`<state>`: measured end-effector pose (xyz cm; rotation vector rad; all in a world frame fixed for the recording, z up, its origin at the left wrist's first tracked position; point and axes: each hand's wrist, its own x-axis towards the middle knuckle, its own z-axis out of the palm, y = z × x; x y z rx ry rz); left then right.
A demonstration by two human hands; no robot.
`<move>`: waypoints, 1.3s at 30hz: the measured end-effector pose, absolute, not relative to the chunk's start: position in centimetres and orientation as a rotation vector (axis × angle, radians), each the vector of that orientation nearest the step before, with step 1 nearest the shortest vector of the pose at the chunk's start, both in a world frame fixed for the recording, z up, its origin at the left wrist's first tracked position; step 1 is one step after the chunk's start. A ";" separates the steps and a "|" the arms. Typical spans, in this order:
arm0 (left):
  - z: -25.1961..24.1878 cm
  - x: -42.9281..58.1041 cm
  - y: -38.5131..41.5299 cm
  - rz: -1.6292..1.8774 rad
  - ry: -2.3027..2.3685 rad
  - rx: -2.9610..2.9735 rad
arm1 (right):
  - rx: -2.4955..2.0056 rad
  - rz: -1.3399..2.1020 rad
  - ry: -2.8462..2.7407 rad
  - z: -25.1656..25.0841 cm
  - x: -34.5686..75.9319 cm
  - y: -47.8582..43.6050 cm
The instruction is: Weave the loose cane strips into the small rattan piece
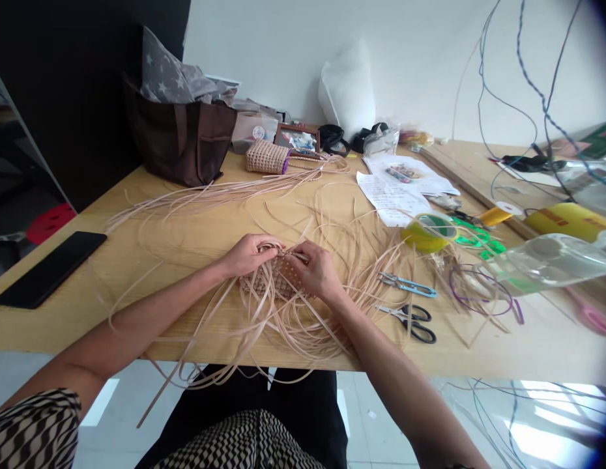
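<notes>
A half-woven basket (257, 279) of tan strips lies on the table in front of me, with many long loose strips (303, 335) spreading from it over the table edge. My left hand (253, 255) pinches the upper left rim of the weave, thumb on the near side. At the rim's right, my right hand (317, 268) has its fingers closed on a strip close to my left fingertips. The exact strip ends between the fingers are too small to make out. Part of the basket's right side is hidden behind my right hand.
Blue thread snips (408, 285) and black-handled scissors (415, 322) lie to the right, near yellow tape (429, 232) and a clear plastic bottle (560, 260). A finished woven piece (266, 157), a brown bag (180, 140) and papers (388, 195) are behind. A black phone-like slab (51, 268) lies left.
</notes>
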<state>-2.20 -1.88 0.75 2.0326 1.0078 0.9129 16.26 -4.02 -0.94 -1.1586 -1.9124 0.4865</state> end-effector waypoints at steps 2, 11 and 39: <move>0.9 -2.3 -1.9 0.898 0.987 2.037 | -1.165 0.488 -1.903 -0.9 16.3 -4.0; 1.0 -2.4 -1.8 0.891 0.997 2.012 | -1.079 0.478 -1.965 -1.3 16.4 -3.9; 0.3 -2.7 -1.9 0.780 0.976 1.676 | -1.246 -0.324 -2.247 -0.4 14.8 -5.0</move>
